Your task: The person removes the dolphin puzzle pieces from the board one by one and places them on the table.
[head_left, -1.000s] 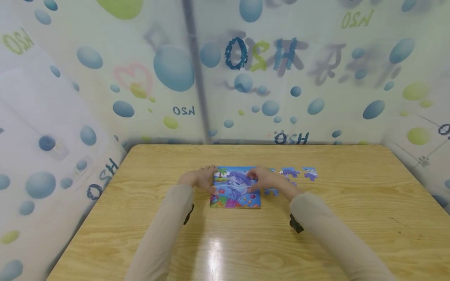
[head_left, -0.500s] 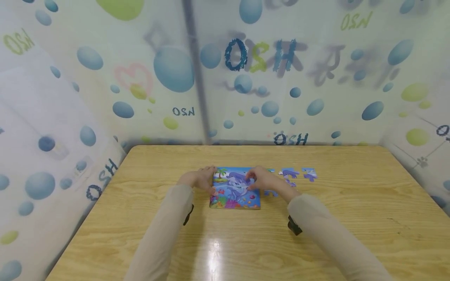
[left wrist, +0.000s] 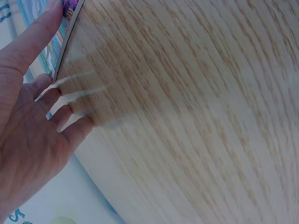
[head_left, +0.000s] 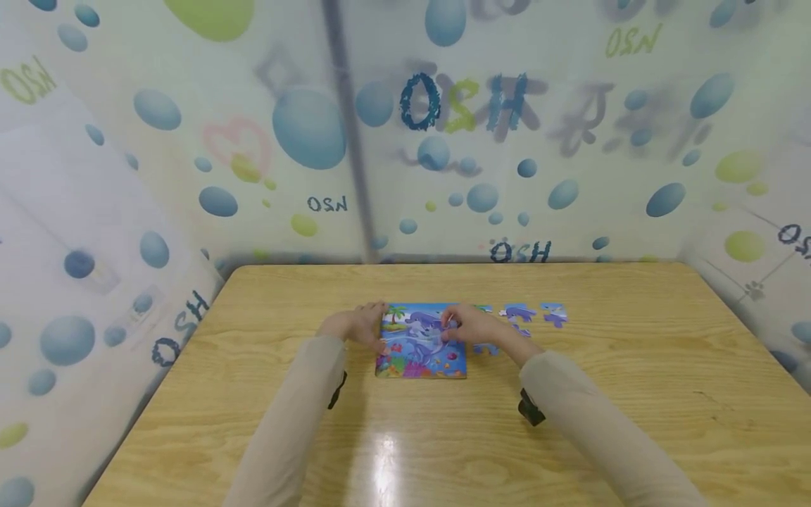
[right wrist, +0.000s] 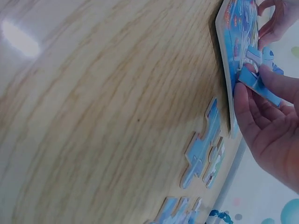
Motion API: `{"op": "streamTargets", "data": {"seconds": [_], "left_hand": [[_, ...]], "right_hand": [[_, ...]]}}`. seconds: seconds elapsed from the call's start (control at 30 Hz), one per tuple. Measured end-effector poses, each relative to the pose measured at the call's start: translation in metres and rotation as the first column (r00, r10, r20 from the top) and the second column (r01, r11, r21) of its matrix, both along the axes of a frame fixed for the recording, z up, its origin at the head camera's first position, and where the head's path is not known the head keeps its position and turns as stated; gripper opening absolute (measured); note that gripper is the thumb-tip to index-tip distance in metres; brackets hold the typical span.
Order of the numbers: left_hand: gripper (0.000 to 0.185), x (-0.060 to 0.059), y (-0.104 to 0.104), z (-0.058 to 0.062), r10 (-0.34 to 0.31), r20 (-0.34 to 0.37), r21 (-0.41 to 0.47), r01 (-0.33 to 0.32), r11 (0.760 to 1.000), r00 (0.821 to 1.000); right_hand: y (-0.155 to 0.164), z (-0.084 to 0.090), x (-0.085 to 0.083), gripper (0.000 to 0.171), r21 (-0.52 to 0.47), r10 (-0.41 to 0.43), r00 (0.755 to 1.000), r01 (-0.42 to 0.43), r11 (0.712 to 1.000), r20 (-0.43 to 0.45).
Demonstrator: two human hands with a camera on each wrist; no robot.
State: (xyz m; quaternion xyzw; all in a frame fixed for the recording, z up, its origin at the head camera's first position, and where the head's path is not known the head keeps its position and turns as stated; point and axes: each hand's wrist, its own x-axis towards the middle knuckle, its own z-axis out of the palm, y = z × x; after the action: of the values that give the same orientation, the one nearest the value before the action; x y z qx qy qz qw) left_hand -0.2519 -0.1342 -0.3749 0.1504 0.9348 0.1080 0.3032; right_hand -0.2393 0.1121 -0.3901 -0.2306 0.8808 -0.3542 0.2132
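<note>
While the left hand (head_left: 356,325) rests relaxed, the right hand (head_left: 474,325) pinches a puzzle piece (right wrist: 251,80)

Head: the board (head_left: 418,350) lies toward the surface (head_left: 431,451)'s far edge. Left wrist: thumb (left wrist: 36,36) on board. Right wrist: the piece slants over the board's right edge.

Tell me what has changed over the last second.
The right hand has narrowed its grip slightly over the puzzle board, thumb drawn in; it now pinches a puzzle piece, though whether it already held it earlier is unclear. The left hand stays at the board's left edge; board and loose pieces lie as before.
</note>
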Motion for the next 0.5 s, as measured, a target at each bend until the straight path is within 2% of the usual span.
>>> {"op": "streamTargets", "data": {"seconds": [0.1,0.27,0.5], "left_hand": [[0.095,0.001,0.000,0.001,0.009,-0.001,0.005,-0.009,1.000,1.000],[0.094,0.002,-0.001,0.001,-0.001,-0.008,0.008,0.001,1.000,1.000],[0.094,0.002,-0.001,0.001,-0.010,-0.016,0.014,0.010,1.000,1.000]], "right_hand": [[0.003,0.001,0.000,0.013,-0.027,-0.032,0.998,0.034,0.999,0.057],[0.009,0.003,0.000,0.017,-0.020,-0.077,0.994,0.078,0.997,0.073],[0.024,0.002,-0.001,0.014,-0.081,-0.056,0.995,0.062,0.995,0.080]]}}
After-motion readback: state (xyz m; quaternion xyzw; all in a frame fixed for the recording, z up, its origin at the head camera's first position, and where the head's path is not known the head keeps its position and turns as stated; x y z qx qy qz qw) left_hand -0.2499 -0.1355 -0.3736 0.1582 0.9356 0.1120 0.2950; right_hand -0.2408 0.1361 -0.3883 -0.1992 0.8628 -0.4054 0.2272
